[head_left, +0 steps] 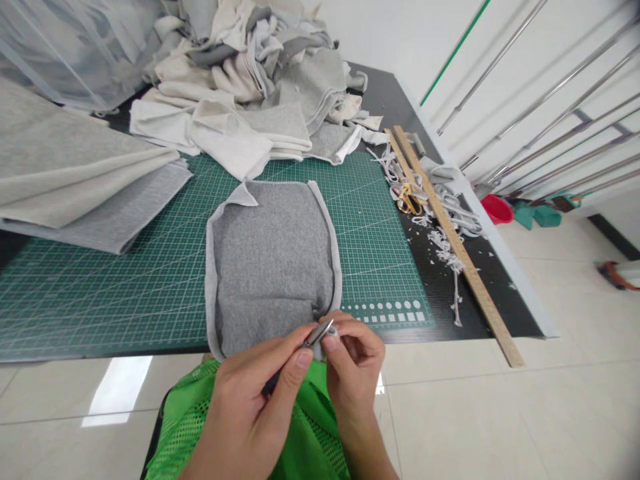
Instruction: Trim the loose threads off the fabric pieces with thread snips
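Note:
A grey fabric piece (273, 257) with a lighter rolled border lies on the green cutting mat (150, 267), its near end hanging over the table's front edge. My left hand (260, 400) grips a small metal tool (319, 333), likely snips or tweezers, its tip at the fabric's near right corner. My right hand (353, 363) pinches that same corner of the fabric, fingertips touching the tool's tip. Both hands meet just in front of the table edge, above a green mesh garment (190, 413).
Folded grey and cream fabric is stacked at the left (75, 180) and heaped at the back (250, 73). Two wooden rulers (450, 240), yellow-handled scissors (409, 199) and fabric scraps (445, 247) lie on the right of the black table. Metal rails (550, 100) stand beyond, over tiled floor.

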The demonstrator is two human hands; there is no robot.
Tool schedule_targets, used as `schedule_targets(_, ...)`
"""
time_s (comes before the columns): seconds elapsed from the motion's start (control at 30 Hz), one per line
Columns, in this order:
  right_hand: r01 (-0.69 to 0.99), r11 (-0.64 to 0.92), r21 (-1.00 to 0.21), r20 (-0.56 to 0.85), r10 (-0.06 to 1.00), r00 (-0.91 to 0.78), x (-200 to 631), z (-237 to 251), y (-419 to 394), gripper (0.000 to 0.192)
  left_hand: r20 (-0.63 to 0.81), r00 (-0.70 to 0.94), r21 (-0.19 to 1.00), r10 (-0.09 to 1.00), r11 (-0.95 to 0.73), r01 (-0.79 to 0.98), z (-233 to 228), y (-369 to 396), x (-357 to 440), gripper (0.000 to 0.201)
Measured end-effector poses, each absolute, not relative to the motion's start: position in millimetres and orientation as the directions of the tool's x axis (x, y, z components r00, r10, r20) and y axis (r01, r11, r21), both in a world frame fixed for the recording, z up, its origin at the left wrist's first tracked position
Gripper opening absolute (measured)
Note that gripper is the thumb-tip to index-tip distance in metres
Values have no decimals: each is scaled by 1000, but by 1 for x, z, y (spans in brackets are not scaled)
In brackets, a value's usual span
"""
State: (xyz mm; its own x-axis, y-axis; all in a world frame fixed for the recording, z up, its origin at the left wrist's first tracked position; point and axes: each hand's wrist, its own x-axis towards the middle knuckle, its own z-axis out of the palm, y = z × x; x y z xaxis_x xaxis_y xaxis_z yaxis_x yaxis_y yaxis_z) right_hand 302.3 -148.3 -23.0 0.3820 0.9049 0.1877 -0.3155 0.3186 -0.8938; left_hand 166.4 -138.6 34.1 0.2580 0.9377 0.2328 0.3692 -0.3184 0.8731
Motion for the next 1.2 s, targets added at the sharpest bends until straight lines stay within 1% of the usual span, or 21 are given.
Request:
schedule_targets(0.13,-305,320,-897,194,905,378,301,-21,-147,11,238,247,863,939,-321,390,33,-138,161,26)
schedule_targets(0.2,-272,347,-897,233,897,375,302,-18,-148,12,247,222,849,943,-321,419,32,-138,153,25)
schedule_targets(0.27,-192,385,-903,304,886,349,305,-15,-148,17,241,179,833,954,-297,466,29,-136,142,26)
schedule_targets(0.33,-81,426,-901,391,880,270,310,-13,-150,25,214,134,821,968,-253,512,26,-134,129,27)
schedule_targets(0.4,8,468,-884,465,875,133,319,-12,-152,33,193,105,810,975,-219,544,23,-131,117,28)
schedule_targets(0.43,31,487,-873,488,870,61,323,-11,-154,36,189,99,802,977,-212,559,21,-129,113,28)
schedule_targets(0.5,45,505,-862,503,863,-45,333,-12,-158,36,187,108,778,976,-214,591,17,-124,108,29)
schedule_targets(0.57,37,502,-864,498,863,-81,342,-11,-161,31,193,123,756,973,-227,614,12,-120,108,29)
schedule_targets(0.63,60,489,-870,486,872,-50,348,-9,-163,28,194,125,748,973,-229,623,7,-118,109,31)
schedule_targets(0.7,178,440,-880,451,892,23,352,-5,-161,23,193,116,750,974,-223,623,4,-117,111,33)
schedule_targets(0.8,445,299,-844,379,920,101,352,3,-150,20,184,114,759,976,-215,615,4,-117,112,34)
schedule_targets(0.83,509,273,-817,365,927,89,351,6,-145,19,182,115,761,977,-214,612,5,-117,113,34)
schedule_targets(0.9,583,269,-767,337,942,9,349,10,-136,16,174,119,765,978,-210,609,7,-117,113,34)
schedule_targets(0.97,619,286,-732,297,951,-88,348,11,-129,17,173,125,764,977,-213,609,8,-116,113,34)
schedule_targets(1.03,649,288,-704,262,955,-140,347,9,-126,17,177,134,761,975,-222,609,8,-115,113,33)
schedule_targets(1.2,689,264,-675,259,959,-114,347,2,-125,13,170,151,775,974,-227,590,5,-116,112,31)
